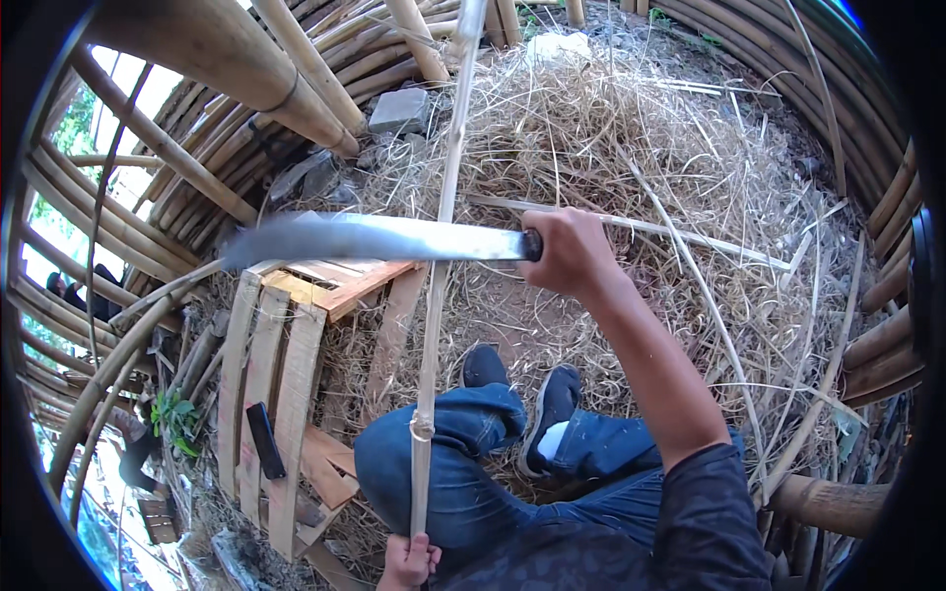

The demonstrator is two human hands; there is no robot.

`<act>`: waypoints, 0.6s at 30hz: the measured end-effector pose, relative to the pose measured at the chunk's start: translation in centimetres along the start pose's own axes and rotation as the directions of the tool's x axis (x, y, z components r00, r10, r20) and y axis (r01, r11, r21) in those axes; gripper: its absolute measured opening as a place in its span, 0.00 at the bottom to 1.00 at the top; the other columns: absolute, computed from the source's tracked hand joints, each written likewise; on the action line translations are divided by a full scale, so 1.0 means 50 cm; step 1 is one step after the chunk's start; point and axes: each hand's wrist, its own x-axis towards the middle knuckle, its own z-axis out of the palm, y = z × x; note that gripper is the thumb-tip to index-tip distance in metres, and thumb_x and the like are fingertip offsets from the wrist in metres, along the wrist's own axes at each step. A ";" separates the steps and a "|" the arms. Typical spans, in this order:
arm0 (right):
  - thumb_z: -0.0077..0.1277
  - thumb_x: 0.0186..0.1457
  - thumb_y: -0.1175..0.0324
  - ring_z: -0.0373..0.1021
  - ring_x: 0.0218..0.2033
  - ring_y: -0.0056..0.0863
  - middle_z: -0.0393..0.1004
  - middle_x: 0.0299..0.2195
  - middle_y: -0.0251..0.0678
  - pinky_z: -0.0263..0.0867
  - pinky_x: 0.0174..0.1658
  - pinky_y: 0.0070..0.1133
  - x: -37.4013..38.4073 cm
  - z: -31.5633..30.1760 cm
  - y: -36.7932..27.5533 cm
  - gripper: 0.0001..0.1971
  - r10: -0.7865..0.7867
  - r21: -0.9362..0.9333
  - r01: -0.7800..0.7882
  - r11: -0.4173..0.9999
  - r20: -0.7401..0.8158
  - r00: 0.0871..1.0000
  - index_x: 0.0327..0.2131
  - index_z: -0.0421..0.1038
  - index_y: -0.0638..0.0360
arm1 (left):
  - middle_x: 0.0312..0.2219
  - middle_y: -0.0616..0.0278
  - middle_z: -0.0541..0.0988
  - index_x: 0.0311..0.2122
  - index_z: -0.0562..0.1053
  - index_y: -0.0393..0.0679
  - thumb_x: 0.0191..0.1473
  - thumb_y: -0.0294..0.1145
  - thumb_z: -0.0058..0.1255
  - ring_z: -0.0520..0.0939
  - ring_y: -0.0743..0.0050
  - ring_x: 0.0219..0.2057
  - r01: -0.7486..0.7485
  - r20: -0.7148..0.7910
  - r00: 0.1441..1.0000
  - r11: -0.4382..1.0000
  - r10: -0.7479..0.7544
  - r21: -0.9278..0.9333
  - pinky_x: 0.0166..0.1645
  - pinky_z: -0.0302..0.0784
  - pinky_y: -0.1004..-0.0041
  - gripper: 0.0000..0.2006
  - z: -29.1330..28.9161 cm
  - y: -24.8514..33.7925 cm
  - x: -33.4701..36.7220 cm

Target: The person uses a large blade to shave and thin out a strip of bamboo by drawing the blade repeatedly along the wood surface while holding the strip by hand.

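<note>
My right hand [567, 251] is closed around the dark handle of a machete [384, 236]. Its long, slightly curved blade points left, and the tip is blurred. The blade crosses over a long split bamboo strip [443, 212]; I cannot tell whether they touch. Low in the view, my left hand [409, 561] grips the near end of that strip. From there the strip runs up past my left knee, with a node near the knee, and on toward the top edge.
Shavings [591, 128] heap on the ground ahead, with loose strips [690, 236] across them. On my left a wooden crate [261, 364] bears a black phone [265, 440]. A grey block [399, 111] lies beyond. Bamboo poles [227, 59] stand at upper left; more are stacked at right.
</note>
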 end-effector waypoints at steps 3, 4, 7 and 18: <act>0.54 0.42 0.60 0.75 0.27 0.40 0.76 0.22 0.46 0.71 0.34 0.30 0.049 0.001 0.036 0.12 0.187 0.121 -0.190 0.974 0.032 0.982 0.27 0.77 0.57 | 0.04 0.68 0.64 0.10 0.67 0.39 0.62 0.52 0.35 0.66 0.80 0.07 -0.036 0.079 0.996 0.999 0.035 0.005 0.13 0.55 0.77 0.33 0.005 0.001 -0.003; 0.54 0.42 0.59 0.75 0.28 0.40 0.76 0.24 0.47 0.71 0.36 0.31 0.081 0.027 0.038 0.13 0.335 0.270 -0.344 0.899 0.080 0.939 0.28 0.77 0.57 | 0.05 0.68 0.65 0.11 0.69 0.39 0.62 0.52 0.35 0.66 0.79 0.07 0.002 0.006 1.000 0.999 -0.002 0.049 0.13 0.56 0.77 0.33 0.002 -0.003 -0.026; 0.53 0.44 0.62 0.76 0.26 0.40 0.77 0.24 0.48 0.71 0.33 0.31 0.093 0.043 0.175 0.13 0.458 0.244 -0.427 0.871 -0.086 0.885 0.29 0.77 0.62 | 0.05 0.67 0.65 0.12 0.70 0.39 0.62 0.53 0.36 0.67 0.78 0.08 -0.013 0.054 0.999 0.994 0.007 0.108 0.14 0.58 0.76 0.33 0.015 0.019 -0.006; 0.55 0.41 0.69 0.68 0.14 0.25 0.73 0.15 0.36 0.64 0.22 0.23 0.053 -0.031 0.073 0.04 -0.026 -0.031 0.026 0.999 0.023 0.999 0.19 0.74 0.58 | 0.05 0.66 0.66 0.11 0.70 0.38 0.62 0.52 0.37 0.68 0.78 0.08 -0.011 0.065 0.998 0.999 0.009 0.038 0.14 0.60 0.76 0.33 0.020 -0.016 -0.007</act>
